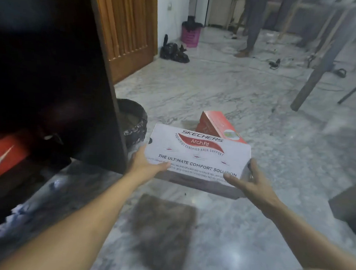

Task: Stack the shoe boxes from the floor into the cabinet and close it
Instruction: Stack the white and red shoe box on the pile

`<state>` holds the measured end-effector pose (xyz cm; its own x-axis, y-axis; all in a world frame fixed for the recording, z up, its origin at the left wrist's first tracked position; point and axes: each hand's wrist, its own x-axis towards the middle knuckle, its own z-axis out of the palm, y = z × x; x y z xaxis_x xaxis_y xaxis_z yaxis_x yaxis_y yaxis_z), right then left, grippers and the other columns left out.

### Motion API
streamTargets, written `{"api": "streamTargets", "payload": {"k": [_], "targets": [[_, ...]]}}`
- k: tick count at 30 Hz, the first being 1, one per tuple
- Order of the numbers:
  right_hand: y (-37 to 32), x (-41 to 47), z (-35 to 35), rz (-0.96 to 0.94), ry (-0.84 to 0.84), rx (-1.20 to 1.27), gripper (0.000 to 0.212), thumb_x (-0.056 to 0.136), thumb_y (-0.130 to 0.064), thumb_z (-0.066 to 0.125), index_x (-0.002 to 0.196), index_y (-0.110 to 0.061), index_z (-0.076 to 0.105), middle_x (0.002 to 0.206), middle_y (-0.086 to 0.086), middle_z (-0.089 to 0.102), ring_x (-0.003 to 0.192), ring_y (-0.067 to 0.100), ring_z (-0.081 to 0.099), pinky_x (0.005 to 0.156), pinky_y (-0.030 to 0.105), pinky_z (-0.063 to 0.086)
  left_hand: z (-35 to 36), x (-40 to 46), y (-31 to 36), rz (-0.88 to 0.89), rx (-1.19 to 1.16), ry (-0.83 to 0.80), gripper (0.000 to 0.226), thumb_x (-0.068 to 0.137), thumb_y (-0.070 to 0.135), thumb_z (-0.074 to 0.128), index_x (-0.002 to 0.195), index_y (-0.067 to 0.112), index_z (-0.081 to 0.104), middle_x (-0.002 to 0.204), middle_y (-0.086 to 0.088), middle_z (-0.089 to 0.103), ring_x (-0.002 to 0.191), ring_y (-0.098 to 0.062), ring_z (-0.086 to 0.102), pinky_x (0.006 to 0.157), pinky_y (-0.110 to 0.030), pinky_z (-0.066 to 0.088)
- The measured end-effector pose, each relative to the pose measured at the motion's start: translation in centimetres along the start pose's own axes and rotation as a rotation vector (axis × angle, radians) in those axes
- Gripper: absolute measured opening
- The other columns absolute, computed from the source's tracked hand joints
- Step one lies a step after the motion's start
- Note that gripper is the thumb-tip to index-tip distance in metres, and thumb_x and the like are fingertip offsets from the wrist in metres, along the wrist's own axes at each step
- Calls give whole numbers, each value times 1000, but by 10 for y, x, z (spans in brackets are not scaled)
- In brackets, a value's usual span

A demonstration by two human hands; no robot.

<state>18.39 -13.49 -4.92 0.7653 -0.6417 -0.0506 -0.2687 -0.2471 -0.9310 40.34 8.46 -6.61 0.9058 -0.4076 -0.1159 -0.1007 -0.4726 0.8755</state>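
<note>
A white Skechers shoe box [200, 156] is held above the marble floor between both hands. My left hand [145, 164] grips its near left corner and my right hand [246, 180] grips its near right corner. Behind it a red shoe box [216, 124] lies tilted on the floor. The dark cabinet [53, 78] stands open on the left, its door [111, 103] edge-on beside the white box. Inside, low down, a red box with a white logo [2, 157] is partly visible; the rest of the inside is too dark to read.
A round bin lined with a black bag [134, 122] sits just behind the cabinet door. A brown mat [164, 230] lies on the floor below the box. A person's legs [253, 26], a pink bin [190, 35], a black bag [173, 53] and table legs [319, 65] are farther back.
</note>
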Motion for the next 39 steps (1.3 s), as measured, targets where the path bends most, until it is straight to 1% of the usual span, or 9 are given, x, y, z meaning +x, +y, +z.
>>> {"api": "streamTargets", "payload": {"k": [4,6,10,13,18,25,31,36,39], "targets": [[-45,-25,-11,-112,-70,-43,102,46,-43,93,133,-29,42,118,-6,68,105,12,67,86,38,57,-48,-33,42,101,-7,32,98,39,50,86,127,20,52,112,8,66,105,-13,62,93,-34,51],[-67,-36,-15,-158,-84,-46,86,50,-31,96,120,-20,48,111,0,71,94,12,70,73,31,60,-75,-52,58,136,22,55,101,32,60,79,123,24,54,108,13,67,101,-9,64,87,-37,55],[-119,-55,-18,-279,-103,-134,53,59,-20,92,95,-32,56,93,-8,72,72,3,66,58,14,48,-125,-89,84,186,8,130,97,32,63,78,119,26,58,106,15,69,99,-7,65,88,-36,54],[-160,-66,-10,-335,-47,-185,52,56,-25,93,98,-28,62,80,-13,66,65,-6,59,62,16,46,-165,-116,98,197,-4,200,96,32,66,77,117,25,59,107,13,69,100,-9,65,89,-39,54],[-230,-76,23,-426,34,-204,92,49,-37,93,133,-18,60,124,7,64,110,16,57,91,31,43,-241,-154,118,192,-43,350,80,44,56,88,113,26,60,109,11,69,101,-10,64,92,-37,52],[-318,-78,83,-578,-74,-122,69,59,-39,90,122,-25,68,115,4,66,100,19,61,72,26,46,-335,-199,147,246,-15,587,76,63,45,86,127,22,51,118,13,56,114,-14,54,92,-32,47],[-382,-80,128,-687,-128,-16,60,63,-43,86,118,-25,70,121,6,67,102,23,65,86,39,57,-401,-231,163,254,-66,709,95,70,25,86,148,17,32,136,5,46,116,-9,42,96,-24,36],[-438,-86,160,-774,-138,81,58,68,-45,83,119,-23,69,122,6,67,98,21,66,83,39,58,-457,-253,187,246,12,895,68,59,25,91,116,21,56,116,3,66,106,-18,62,95,-42,51],[-475,-87,178,-807,-137,165,62,67,-44,84,120,-21,65,119,5,66,100,21,64,88,42,56,-485,-265,208,281,-16,966,71,64,17,89,125,18,52,115,3,64,106,-18,61,93,-38,51]]}}
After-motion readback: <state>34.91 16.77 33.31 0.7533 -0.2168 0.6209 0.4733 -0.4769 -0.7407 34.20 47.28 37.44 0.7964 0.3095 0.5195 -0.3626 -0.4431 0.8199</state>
